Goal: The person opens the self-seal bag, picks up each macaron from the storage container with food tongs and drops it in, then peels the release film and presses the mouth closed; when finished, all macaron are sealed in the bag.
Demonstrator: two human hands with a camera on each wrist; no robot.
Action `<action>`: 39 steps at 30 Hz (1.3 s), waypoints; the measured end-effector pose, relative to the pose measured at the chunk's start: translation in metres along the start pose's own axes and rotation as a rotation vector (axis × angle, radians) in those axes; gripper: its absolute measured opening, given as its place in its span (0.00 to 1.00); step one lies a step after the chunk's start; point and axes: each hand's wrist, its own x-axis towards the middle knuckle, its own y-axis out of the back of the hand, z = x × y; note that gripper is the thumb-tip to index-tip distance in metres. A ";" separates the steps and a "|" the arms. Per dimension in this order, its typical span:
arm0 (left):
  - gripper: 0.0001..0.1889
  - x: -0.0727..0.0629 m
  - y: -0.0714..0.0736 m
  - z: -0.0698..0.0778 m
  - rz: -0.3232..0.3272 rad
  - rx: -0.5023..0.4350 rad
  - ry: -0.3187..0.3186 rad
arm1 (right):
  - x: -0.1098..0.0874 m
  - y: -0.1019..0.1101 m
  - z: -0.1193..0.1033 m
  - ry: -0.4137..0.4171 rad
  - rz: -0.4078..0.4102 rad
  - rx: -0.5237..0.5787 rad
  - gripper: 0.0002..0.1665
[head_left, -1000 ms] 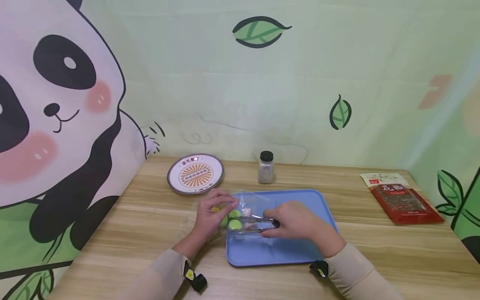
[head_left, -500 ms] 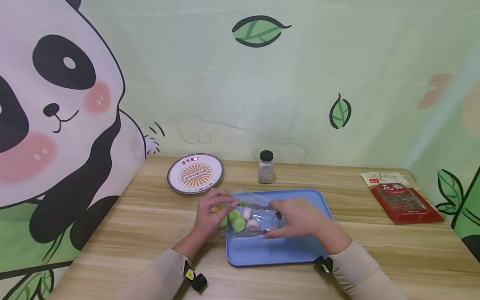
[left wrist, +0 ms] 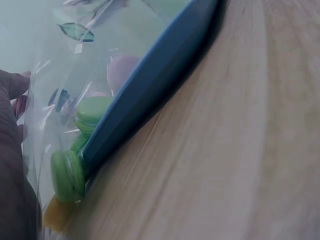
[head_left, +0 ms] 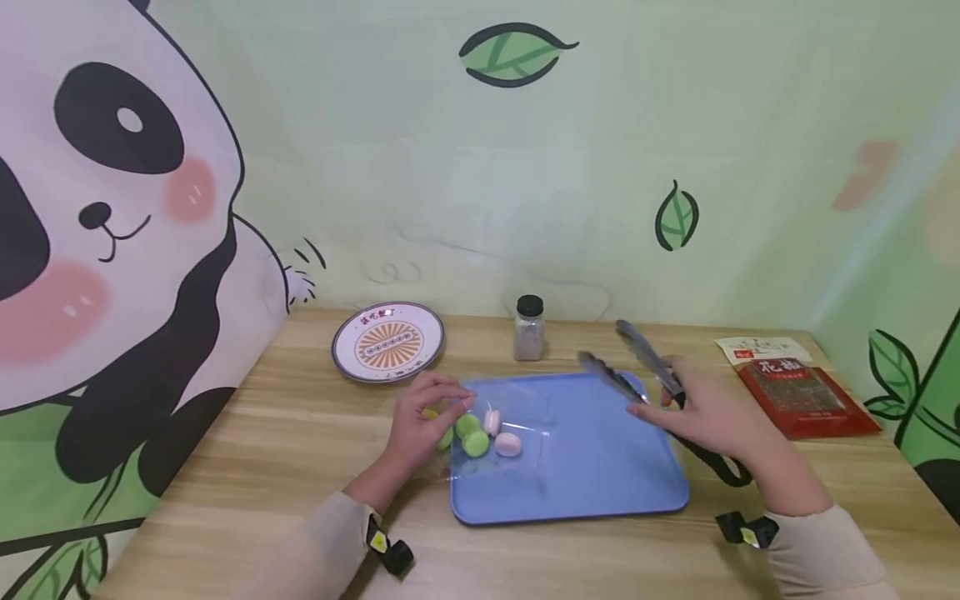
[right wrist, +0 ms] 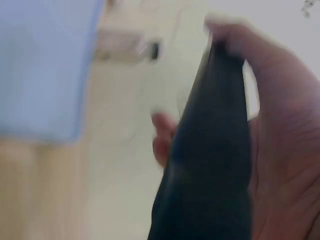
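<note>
My left hand (head_left: 424,421) pinches the upper edge of a clear plastic bag (head_left: 531,402) between thumb and fingers. The bag lies partly over the left side of the blue tray (head_left: 607,467). Inside it are several macarons: green macarons (head_left: 475,443), pink macarons (head_left: 507,444) and, partly behind the hand, a yellow macaron (left wrist: 59,212). Over the tray's right edge, my right hand (head_left: 708,417) grips a pair of tongs (head_left: 648,357), whose arms stand apart with nothing between them. Their dark handle (right wrist: 207,150) fills the middle of the blurred right wrist view.
Behind the left hand lies a round plate (head_left: 387,343) with an orange pattern. A small glass jar (head_left: 529,337) with a black lid stands behind the tray. To the right is a red spice packet (head_left: 810,402). A printed backdrop rises at the table's back edge.
The right hand has drawn the tongs out of the bag and moved right, the tips now pointing up toward the back. The macarons stay in the bag, and the left hand keeps its place.
</note>
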 end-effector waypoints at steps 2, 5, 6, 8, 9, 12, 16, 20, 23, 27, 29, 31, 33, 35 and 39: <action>0.06 0.004 0.001 -0.002 -0.017 0.028 -0.013 | -0.005 0.002 0.024 -0.135 0.027 -0.041 0.47; 0.03 0.013 0.003 -0.002 -0.072 0.103 -0.026 | -0.014 -0.001 0.057 -0.305 0.003 -0.109 0.56; 0.03 0.017 0.003 -0.001 -0.097 0.151 -0.025 | -0.017 -0.003 0.067 -0.342 -0.010 -0.121 0.58; 0.07 0.026 0.002 0.003 -0.158 0.281 -0.019 | -0.023 -0.006 0.082 -0.389 -0.017 -0.129 0.61; 0.10 0.032 0.001 0.006 -0.190 0.359 -0.013 | -0.025 -0.007 0.088 -0.397 -0.009 -0.136 0.63; 0.15 0.055 -0.005 0.014 -0.326 0.578 0.036 | -0.025 -0.012 0.097 -0.383 0.042 -0.164 0.67; 0.19 0.083 -0.021 0.020 -0.611 0.696 0.119 | -0.018 -0.024 0.100 -0.354 0.106 -0.195 0.70; 0.21 0.094 -0.042 0.019 -0.867 0.612 0.197 | -0.017 -0.039 0.098 -0.340 0.165 -0.205 0.68; 0.21 0.094 -0.054 0.018 -0.950 0.567 0.217 | -0.020 -0.048 0.097 -0.322 0.224 -0.223 0.64; 0.14 0.092 -0.061 0.014 -0.960 0.583 0.208 | -0.022 -0.053 0.094 -0.276 0.327 -0.269 0.57; 0.10 0.091 -0.062 0.009 -0.937 0.570 0.205 | -0.022 -0.053 0.089 -0.229 0.406 -0.293 0.49; 0.06 0.092 -0.060 0.003 -0.902 0.518 0.194 | -0.021 -0.053 0.080 -0.139 0.535 -0.299 0.37; 0.03 0.094 -0.056 -0.001 -0.863 0.444 0.182 | -0.016 -0.057 0.066 0.035 0.698 -0.271 0.26; 0.03 0.098 -0.051 -0.001 -0.832 0.378 0.188 | -0.010 -0.067 0.043 0.234 0.796 -0.210 0.21; 0.04 0.108 -0.038 0.004 -0.818 0.288 0.239 | -0.001 -0.101 -0.012 0.485 0.680 -0.071 0.26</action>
